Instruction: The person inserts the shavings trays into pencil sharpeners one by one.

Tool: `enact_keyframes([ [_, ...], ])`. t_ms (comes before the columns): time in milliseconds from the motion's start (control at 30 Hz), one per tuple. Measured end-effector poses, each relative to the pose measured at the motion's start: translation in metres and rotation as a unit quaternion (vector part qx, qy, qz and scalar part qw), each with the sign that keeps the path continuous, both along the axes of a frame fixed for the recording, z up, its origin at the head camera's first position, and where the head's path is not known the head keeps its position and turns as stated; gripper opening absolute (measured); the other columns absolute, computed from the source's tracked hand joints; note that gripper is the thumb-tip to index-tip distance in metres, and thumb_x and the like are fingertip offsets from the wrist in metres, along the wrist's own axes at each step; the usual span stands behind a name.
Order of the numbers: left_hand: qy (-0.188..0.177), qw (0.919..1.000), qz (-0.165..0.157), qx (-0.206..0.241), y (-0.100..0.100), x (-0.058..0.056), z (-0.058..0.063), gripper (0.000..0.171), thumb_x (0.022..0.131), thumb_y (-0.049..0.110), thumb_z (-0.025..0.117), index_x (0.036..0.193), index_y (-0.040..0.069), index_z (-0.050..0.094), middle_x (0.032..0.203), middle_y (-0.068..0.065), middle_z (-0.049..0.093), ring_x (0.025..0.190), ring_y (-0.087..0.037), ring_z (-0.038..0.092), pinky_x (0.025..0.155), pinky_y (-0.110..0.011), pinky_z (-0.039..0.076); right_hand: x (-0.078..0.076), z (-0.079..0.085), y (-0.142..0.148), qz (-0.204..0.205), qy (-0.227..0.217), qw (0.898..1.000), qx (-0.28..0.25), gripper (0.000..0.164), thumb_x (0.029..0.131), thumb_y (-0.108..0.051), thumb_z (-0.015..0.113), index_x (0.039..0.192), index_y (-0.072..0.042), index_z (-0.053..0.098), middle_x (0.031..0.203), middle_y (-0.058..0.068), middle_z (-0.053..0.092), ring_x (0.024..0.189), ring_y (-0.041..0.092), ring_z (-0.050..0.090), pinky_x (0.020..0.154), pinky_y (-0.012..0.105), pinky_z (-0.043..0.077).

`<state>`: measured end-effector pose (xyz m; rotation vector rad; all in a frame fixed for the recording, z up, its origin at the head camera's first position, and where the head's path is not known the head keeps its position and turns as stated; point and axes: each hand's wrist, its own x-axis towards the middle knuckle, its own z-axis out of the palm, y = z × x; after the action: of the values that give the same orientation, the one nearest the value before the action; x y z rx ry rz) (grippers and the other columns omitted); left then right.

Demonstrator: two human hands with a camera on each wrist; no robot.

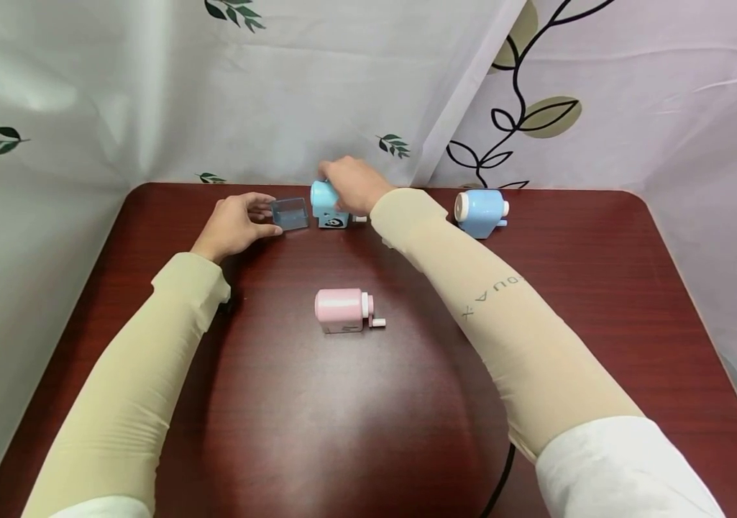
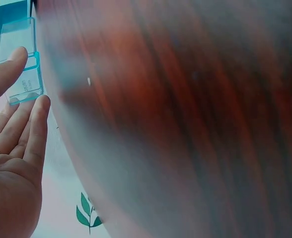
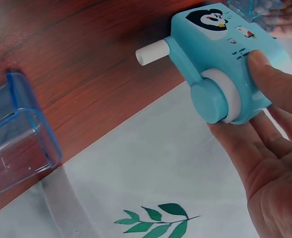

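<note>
My right hand (image 1: 356,185) grips a light-blue hand-crank pencil sharpener (image 1: 324,198) near the table's back edge. In the right wrist view, the thumb lies on the sharpener's (image 3: 235,54) printed side, which shows a panda, and the fingers curl under it; its white crank knob (image 3: 153,52) sticks out. Just left of it, my left hand (image 1: 232,221) pinches a clear blue drawer (image 1: 290,214) between thumb and fingers. The left wrist view has the thumb across this see-through drawer (image 2: 24,82), fingertips at its lower end.
A pink crank sharpener (image 1: 340,309) stands mid-table. At the back right is another blue sharpener (image 1: 481,213) with a white front ring. A clear blue box-shaped part (image 3: 22,139) shows at the right wrist view's left. Patterned curtain (image 1: 316,86) hangs behind the table; a black cable (image 1: 502,478) runs near the front.
</note>
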<state>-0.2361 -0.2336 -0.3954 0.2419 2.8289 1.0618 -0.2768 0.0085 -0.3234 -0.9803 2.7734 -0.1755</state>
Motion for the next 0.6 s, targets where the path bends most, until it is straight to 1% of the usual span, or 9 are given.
enact_keyframes([
  [300,0.004,0.9999,-0.011,-0.004,0.009,-0.008,-0.003,0.058,0.076,0.022,0.078,0.127,0.004,0.055,0.114,-0.012,0.063,0.101,-0.024,0.059,0.09,-0.039,0.047,0.0,-0.001,0.008,0.005,-0.003,1.0,-0.009,0.047,0.082,-0.017,0.072,0.122,-0.008,0.049,0.117,0.007,0.058,0.108,0.024,0.052,0.092,0.032,0.042],
  [600,0.009,0.9996,-0.027,-0.007,0.015,-0.013,-0.005,0.059,0.077,0.022,0.078,0.129,0.005,0.055,0.115,-0.012,0.063,0.103,-0.023,0.06,0.09,-0.039,0.047,-0.002,-0.001,0.005,0.012,-0.005,1.0,-0.005,0.048,0.083,-0.016,0.072,0.124,-0.006,0.05,0.117,0.009,0.058,0.108,0.024,0.052,0.094,0.034,0.041],
])
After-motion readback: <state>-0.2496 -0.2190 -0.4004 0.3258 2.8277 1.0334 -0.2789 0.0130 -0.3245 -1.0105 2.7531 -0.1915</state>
